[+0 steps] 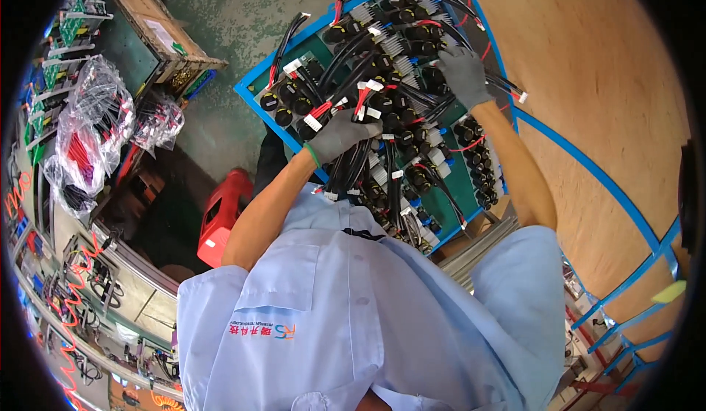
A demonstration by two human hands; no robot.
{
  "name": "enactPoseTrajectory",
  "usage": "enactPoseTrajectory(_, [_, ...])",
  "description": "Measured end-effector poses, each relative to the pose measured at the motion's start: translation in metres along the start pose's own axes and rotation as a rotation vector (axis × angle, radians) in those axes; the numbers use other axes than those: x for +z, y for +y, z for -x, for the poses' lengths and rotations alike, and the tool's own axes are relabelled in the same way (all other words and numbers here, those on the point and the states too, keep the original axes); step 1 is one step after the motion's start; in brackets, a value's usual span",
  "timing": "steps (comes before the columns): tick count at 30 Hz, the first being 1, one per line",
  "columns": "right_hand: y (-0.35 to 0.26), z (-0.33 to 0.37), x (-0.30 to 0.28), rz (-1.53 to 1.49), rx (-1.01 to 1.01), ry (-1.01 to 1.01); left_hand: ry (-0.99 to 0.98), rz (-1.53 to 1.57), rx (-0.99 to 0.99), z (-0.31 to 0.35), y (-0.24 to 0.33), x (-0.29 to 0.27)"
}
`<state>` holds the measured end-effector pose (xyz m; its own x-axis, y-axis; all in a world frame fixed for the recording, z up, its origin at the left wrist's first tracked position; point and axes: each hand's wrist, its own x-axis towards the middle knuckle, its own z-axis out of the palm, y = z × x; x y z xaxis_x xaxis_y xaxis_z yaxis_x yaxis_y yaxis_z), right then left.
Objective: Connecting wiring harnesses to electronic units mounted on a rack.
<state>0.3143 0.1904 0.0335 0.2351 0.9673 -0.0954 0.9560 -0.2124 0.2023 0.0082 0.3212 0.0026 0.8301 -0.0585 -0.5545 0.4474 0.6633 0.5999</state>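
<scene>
A large green circuit board (471, 179) in a blue frame lies in front of me, crowded with black round capacitors, silver heat sinks and black wire harnesses with red and white connectors. My left hand (340, 135), in a grey glove, is curled around a bundle of black wires (353, 164) at the board's near left edge. My right hand (463, 72), also gloved, lies farther back on the board. Its fingertips pinch a black wire (500, 83) that runs out to a white connector (521, 96).
The board rests on a brown tabletop (588, 80) marked with blue tape lines. To the left are a cardboard box (158, 25), clear bags of red and black wires (92, 128), a red stool (220, 212) and racks of green boards (70, 25).
</scene>
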Motion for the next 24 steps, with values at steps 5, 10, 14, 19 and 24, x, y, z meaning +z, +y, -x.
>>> enactPoseTrajectory(5, [-0.114, 0.039, -0.066, -0.821, 0.392, 0.082, -0.026, -0.007, 0.081, 0.001, -0.002, 0.001])
enactPoseTrajectory(10, [-0.19, 0.081, -0.036, -1.432, 0.731, -0.304, 0.007, 0.053, 0.043, -0.007, -0.015, -0.002])
enactPoseTrajectory(14, [-0.205, 0.086, -0.046, -1.726, 0.879, -0.228, 0.093, 0.093, 0.052, -0.003, -0.01, 0.008])
enactPoseTrajectory(19, [-0.236, 0.082, -0.047, -1.327, 0.951, 0.113, 0.01, 0.123, 0.182, 0.002, -0.011, 0.011])
enactPoseTrajectory(24, [-0.25, 0.078, -0.057, -1.332, 0.962, 0.246, 0.091, 0.133, 0.124, 0.001, -0.01, 0.021])
